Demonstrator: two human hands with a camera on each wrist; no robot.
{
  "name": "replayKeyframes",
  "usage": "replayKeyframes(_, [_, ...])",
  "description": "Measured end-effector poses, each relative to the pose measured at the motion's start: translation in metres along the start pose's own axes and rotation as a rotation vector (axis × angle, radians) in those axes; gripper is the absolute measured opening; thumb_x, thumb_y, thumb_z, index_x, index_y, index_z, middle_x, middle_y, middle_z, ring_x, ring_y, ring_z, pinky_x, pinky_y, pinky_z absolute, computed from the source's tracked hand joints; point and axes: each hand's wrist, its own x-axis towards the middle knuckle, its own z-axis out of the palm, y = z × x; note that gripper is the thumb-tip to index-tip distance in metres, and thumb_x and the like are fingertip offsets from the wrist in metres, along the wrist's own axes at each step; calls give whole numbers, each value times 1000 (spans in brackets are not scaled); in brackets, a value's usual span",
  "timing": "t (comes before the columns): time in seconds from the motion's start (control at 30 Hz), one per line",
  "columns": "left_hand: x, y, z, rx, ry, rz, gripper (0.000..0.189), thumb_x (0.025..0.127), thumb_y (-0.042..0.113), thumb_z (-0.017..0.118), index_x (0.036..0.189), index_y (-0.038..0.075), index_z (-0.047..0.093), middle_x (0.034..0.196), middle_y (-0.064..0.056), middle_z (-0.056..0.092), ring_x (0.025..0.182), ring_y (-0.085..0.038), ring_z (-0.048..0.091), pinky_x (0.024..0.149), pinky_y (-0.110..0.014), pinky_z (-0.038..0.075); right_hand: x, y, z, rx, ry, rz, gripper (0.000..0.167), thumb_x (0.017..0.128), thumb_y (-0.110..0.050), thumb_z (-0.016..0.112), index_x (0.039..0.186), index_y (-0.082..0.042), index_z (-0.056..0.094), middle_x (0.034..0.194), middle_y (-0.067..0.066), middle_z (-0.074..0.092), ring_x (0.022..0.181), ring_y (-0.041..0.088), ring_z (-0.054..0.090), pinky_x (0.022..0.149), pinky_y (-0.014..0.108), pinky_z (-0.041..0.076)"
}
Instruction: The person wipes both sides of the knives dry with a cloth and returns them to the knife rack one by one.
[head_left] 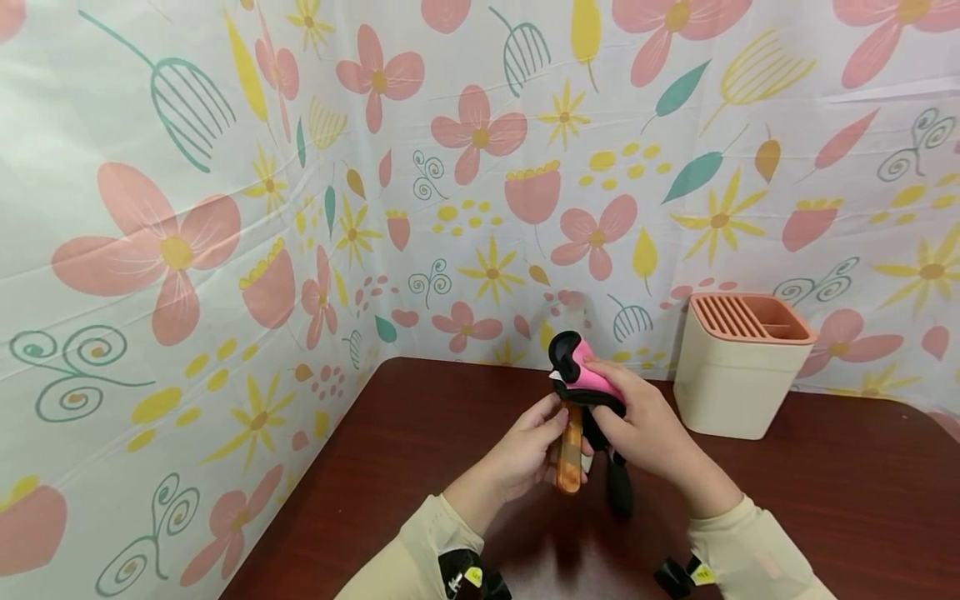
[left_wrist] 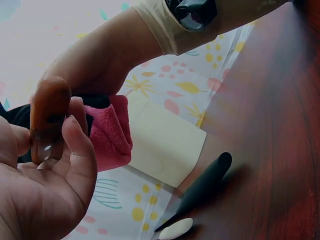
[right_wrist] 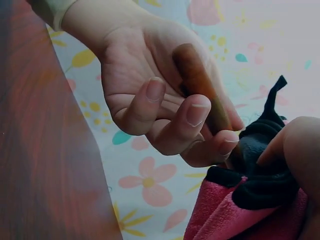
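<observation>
My left hand (head_left: pixel 517 458) holds an amber-brown handle (head_left: pixel 570 458) between thumb and fingers. Its far end goes into a pink and black cloth (head_left: pixel 594 382), which hides the rest of the tool, so I cannot tell its kind. From the right, my right hand (head_left: pixel 651 425) grips this cloth, thumb on the near side. Pink plush with black trim shows in the right wrist view, where the handle (right_wrist: pixel 202 90) lies across the left fingers and enters the black opening. Below the hands, a dark handle (left_wrist: pixel 205 185) rests on the table beside a white oval end (left_wrist: pixel 176 228).
A cream holder (head_left: pixel 735 383) with a salmon-coloured slotted top stands at the back right of the dark red-brown table (head_left: pixel 442 392). Flower-patterned sheeting (head_left: pixel 480 233) hangs behind the table and along its left side.
</observation>
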Motion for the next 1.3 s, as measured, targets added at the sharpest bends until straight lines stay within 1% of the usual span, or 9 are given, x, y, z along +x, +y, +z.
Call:
replayKeyframes(0.13, [-1,-2,1,-13,1,13,39,111,38,40,149,31,46,95,-4,70,70,-13,69,51,-26,55,0,1,1,2,6,28,48,91,2,63,138,-11,63,133,15,69,96,19,61,77,19,47])
replayKeyframes(0.23, [-2,-3,2,-28,5,22,39,111,37,42,150,32,46,94,-3,71,68,-12,69,50,-25,54,0,1,2,16,6,31,48,90,2,62,137,-10,64,131,15,69,89,17,57,71,24,47])
replayKeyframes(0.5, [-2,-4,4,-85,8,52,38,112,32,42,149,30,49,99,-3,72,77,-19,77,62,-35,62,0,0,4,40,-30,20,47,91,2,63,137,-11,64,132,14,69,82,12,57,71,25,48])
replayKeyframes(0.6, [-2,-3,3,-99,17,52,37,112,31,41,148,29,49,102,-3,70,78,-20,77,60,-34,61,0,-1,3,68,-47,26,44,94,1,63,136,-13,65,126,13,71,73,8,57,66,25,50])
replayKeyframes(0.77, [-1,-2,-2,-102,51,48,40,113,30,39,152,30,47,102,-3,67,75,-19,76,53,-29,58,1,-4,-9,92,10,41,42,93,3,62,127,-19,68,107,6,73,65,5,60,61,24,53])
replayKeyframes(0.93, [-1,2,-7,-104,87,52,39,113,27,39,151,28,47,104,-5,66,72,-19,76,51,-28,57,2,-9,-21,135,62,34,45,90,7,61,125,-20,69,102,8,72,51,6,60,50,24,51])
replayKeyframes(1.03, [-1,3,-7,-107,89,50,40,113,27,39,152,30,47,103,-4,67,71,-19,76,51,-28,57,2,-10,-18,105,54,-14,44,89,7,63,125,-18,70,106,7,74,63,4,61,58,20,52])
replayKeyframes(1.17, [0,3,-5,-111,72,59,39,111,29,44,149,29,50,89,-1,73,66,-16,74,53,-30,58,0,-10,-6,59,-18,-89,50,85,7,66,129,-17,69,121,2,74,87,5,59,76,15,47])
replayKeyframes(1.3, [1,3,-5,-117,47,71,35,109,31,50,143,23,55,77,-3,75,62,-15,74,56,-33,60,-2,-11,3,21,-67,-122,58,82,4,70,136,-18,64,128,-1,71,97,8,59,83,14,44])
